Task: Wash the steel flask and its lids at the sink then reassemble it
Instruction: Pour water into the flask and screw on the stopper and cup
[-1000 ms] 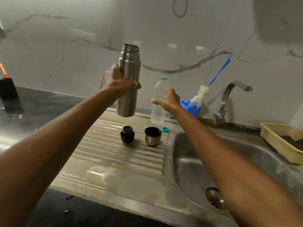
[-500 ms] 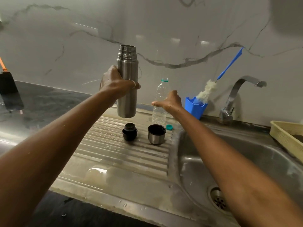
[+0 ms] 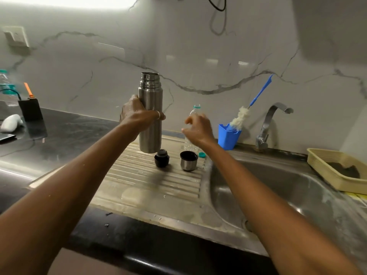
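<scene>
The left hand (image 3: 137,116) grips the flask (image 3: 150,114) round its middle, fingers wrapped about the body and a ring showing on one finger. The flask stands upright in the air at centre frame, its threaded mouth open at the top, its base hanging just above the drainboard (image 3: 143,175).

The right hand (image 3: 198,128) is raised just right of the flask, in front of a clear plastic bottle (image 3: 195,110) whose neck shows above the fingers. The fingers are loosely curved and blurred; whether they grip the bottle or only come close to it cannot be told.

Two lids sit on the drainboard below the hands. The black stopper (image 3: 161,158) stands just below and right of the flask's base. The steel cup lid (image 3: 188,160) stands mouth up to its right, apart from it, near the basin's edge. A small teal cap (image 3: 202,155) lies just beside the cup lid, at the foot of the bottle.

The sink (image 3: 288,187) fills the right of the frame. Behind it a tap (image 3: 268,124) rises against the marble wall (image 3: 198,46). Left of the tap a blue holder (image 3: 227,138) carries a brush (image 3: 240,118) with a pale fluffy head and a blue handle slanting to the upper right. A beige tray (image 3: 325,171) rests on the sink's right edge.

At the left, on the dark counter (image 3: 69,133), stands a black box (image 3: 30,110) with an orange strip, and a white object (image 3: 11,123) lies beside it.
</scene>
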`<state>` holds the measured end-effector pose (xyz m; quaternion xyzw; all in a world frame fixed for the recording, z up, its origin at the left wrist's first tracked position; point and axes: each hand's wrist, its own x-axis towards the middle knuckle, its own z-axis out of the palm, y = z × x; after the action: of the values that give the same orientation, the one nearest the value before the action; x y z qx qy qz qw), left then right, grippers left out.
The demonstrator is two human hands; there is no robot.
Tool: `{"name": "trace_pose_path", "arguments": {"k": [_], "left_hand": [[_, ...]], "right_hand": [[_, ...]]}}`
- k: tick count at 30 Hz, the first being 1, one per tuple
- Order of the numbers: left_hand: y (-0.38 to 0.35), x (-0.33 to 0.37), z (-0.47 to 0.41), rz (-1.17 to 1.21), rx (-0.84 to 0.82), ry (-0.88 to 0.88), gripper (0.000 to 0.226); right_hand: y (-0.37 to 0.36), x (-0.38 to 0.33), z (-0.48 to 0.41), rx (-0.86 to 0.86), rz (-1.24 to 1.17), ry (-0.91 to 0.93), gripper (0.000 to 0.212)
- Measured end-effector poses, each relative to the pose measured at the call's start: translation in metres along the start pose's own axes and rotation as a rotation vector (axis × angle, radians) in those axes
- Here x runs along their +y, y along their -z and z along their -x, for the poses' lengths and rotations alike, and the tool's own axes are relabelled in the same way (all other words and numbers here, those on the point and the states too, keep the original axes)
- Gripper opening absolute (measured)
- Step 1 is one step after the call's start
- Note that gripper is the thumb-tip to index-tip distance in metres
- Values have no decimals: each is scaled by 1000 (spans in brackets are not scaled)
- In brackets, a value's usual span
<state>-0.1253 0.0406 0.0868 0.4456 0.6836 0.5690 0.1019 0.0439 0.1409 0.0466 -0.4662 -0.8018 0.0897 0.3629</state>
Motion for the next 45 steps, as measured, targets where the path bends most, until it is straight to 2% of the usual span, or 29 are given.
{"name": "trace_pose_path", "arguments": {"k": [1, 4, 6, 9, 14, 19, 23, 27, 30, 34, 37, 41, 45], "left_hand": [[3, 1, 4, 8, 5, 2, 72], [14, 2, 13, 25, 15, 6, 75], [18, 3, 17, -2, 18, -2, 77], [22, 4, 18, -38, 21, 1, 76], [20, -2, 18, -12, 3, 14, 76], [8, 1, 22, -14, -5, 12, 76], [-3, 14, 25, 19, -32, 9, 80], [-22, 37, 36, 37, -51, -3, 81], [-42, 53, 46, 66, -80, -21, 81], [-80, 63, 67, 120, -156, -22, 82], [-120, 53, 91, 141, -194, 21, 75], [-174, 32, 119, 150, -258, 76, 74], [-215, 17, 135, 111, -309, 85, 75]], "right_hand": [[-7, -7, 6, -85, 22, 24, 34], [-31, -23, 24, -348, 125, 60, 59], [-45, -27, 32, -405, 234, 81, 65], [-61, -30, 39, -429, 312, 97, 54], [-76, -31, 50, -320, 282, 133, 31], [-70, -30, 55, -269, 127, 97, 39], [-40, -13, 66, -251, 20, 16, 36], [12, 21, 76, -247, -42, -85, 34], [63, 46, 83, -218, -178, -174, 33], [116, 79, 97, -112, -427, -307, 42], [141, 99, 112, -100, -602, -400, 40], [161, 123, 123, -39, -681, -437, 35], [174, 143, 116, 51, -666, -431, 53]]}}
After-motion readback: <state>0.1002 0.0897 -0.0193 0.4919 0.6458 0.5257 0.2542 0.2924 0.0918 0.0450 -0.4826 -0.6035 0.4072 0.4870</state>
